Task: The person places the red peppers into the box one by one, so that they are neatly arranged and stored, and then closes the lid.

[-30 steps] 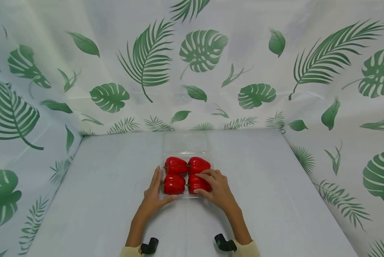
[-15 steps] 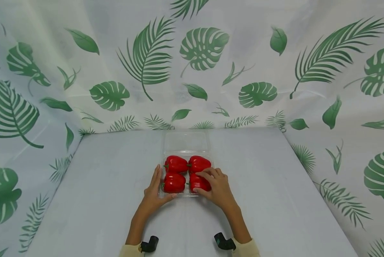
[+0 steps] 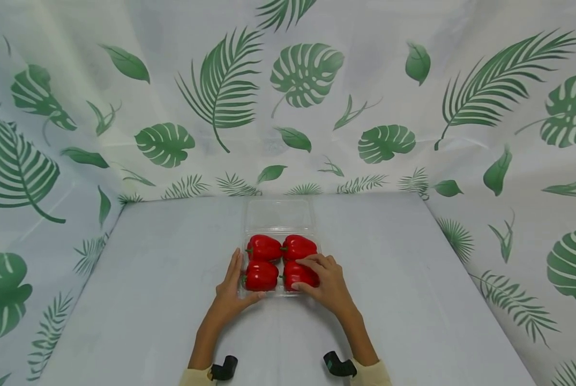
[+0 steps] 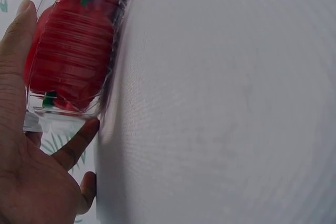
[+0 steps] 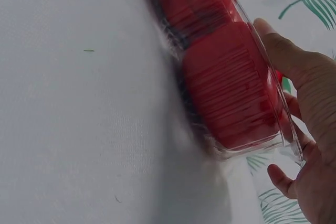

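Note:
Several red bell peppers sit in two rows inside a clear plastic clamshell container (image 3: 279, 292). My right hand (image 3: 330, 284) curls over the front right bell pepper (image 3: 299, 274), thumb at its near side and fingertips on its top. My left hand (image 3: 229, 292) rests against the container's front left corner, its fingers fairly straight along the left side and the thumb at the front edge. Beside that hand lies the front left bell pepper (image 3: 261, 275). In the left wrist view, the left hand (image 4: 39, 177) stands beside the ribbed container wall; the right wrist view shows the right hand (image 5: 315, 108) at the opposite end.
The container's clear lid (image 3: 279, 213) is folded back behind the peppers. A white cloth covers the table (image 3: 172, 257). Leaf-printed sheeting (image 3: 345, 69) closes off the back and both sides. A tiny green scrap (image 5: 88, 51) lies on the cloth in the right wrist view.
The front right bell pepper has shifted very slightly to the right under the right hand. The left hand and the container have stayed in place.

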